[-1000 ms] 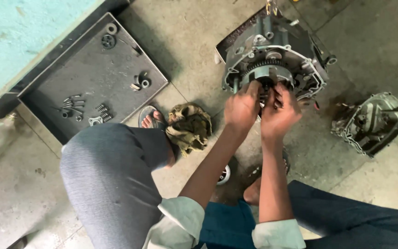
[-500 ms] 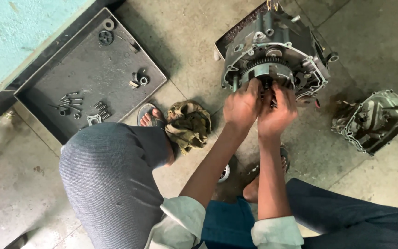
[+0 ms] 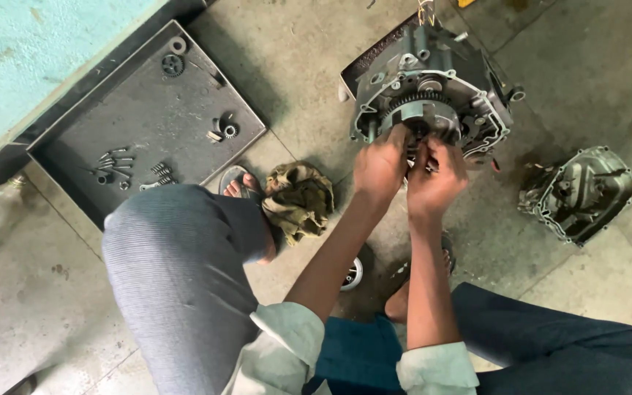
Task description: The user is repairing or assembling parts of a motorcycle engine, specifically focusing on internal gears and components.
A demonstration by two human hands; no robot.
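Both hands have crept slightly up the engine face since the earlier frame. At far left a dark metal tray (image 3: 111,124) holds bolts and small gears; a dirty rag (image 3: 298,199) lies on the concrete floor. Left hand (image 3: 379,167) and right hand (image 3: 434,177) press curled fingers against the toothed ring of the engine case (image 3: 433,91); whether they pinch anything cannot be told. A detached cover (image 3: 578,192) rests rightward.

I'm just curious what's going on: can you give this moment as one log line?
left hand: on engine block clutch | right hand: same spot | floor: engine cover, rag, parts tray
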